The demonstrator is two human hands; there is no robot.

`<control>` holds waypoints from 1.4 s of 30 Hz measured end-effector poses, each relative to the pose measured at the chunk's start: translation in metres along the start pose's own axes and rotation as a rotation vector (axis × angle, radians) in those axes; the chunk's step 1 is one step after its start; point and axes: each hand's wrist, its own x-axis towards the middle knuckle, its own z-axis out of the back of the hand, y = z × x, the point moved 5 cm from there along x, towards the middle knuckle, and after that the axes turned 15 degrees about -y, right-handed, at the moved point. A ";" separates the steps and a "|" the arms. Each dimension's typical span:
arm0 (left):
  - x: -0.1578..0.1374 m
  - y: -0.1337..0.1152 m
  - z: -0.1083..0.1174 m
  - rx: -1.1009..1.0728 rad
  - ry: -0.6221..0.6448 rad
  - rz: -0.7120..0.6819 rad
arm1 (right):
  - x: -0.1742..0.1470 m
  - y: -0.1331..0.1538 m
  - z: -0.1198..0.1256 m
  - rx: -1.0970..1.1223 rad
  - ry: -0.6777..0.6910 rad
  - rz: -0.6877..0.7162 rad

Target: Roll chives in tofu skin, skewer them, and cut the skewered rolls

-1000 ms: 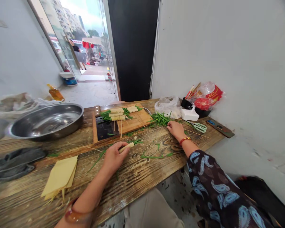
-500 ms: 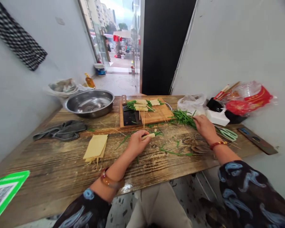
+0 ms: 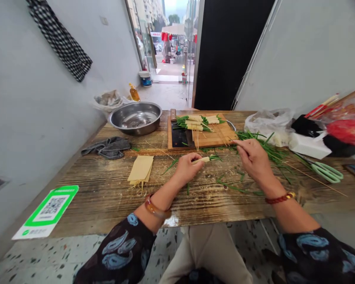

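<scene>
My left hand (image 3: pixel 188 169) is closed around a pale yellow tofu-skin roll (image 3: pixel 201 160), with green chive ends (image 3: pixel 215 157) sticking out on its right. Pinched in my right hand (image 3: pixel 253 157) is a long thin bamboo skewer (image 3: pixel 316 178); its tip points left, toward the roll but apart from it. Just behind that hand lies a heap of loose chives (image 3: pixel 263 142). Finished-looking rolls with chives (image 3: pixel 194 122) rest on the wooden cutting board (image 3: pixel 213 136), several skewers poking out toward me. To the left of my left hand is a stack of tofu-skin sheets (image 3: pixel 141 169).
A steel basin (image 3: pixel 136 118) and a grey cloth (image 3: pixel 108 147) occupy the table's left. A cleaver (image 3: pixel 180 136) lies on the board. Green-handled scissors (image 3: pixel 327 171), a white box (image 3: pixel 309 145) and plastic bags (image 3: pixel 268 120) are at right. Chive scraps (image 3: pixel 236 187) litter the front.
My right hand has come away from the chive heap toward the left, now with a skewer extended. The left hand keeps the roll. The view has turned a little left.
</scene>
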 end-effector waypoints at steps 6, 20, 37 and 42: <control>0.000 0.001 0.000 -0.015 -0.007 0.026 | 0.009 0.011 -0.003 -0.069 0.035 0.132; 0.001 0.003 0.001 -0.053 -0.037 0.053 | -0.047 0.070 -0.031 0.450 0.188 -0.093; 0.000 0.000 0.001 -0.106 -0.031 0.038 | -0.051 0.057 -0.044 0.456 0.270 -0.206; 0.001 0.002 0.001 -0.153 -0.026 0.046 | -0.053 0.056 -0.045 0.459 0.275 -0.210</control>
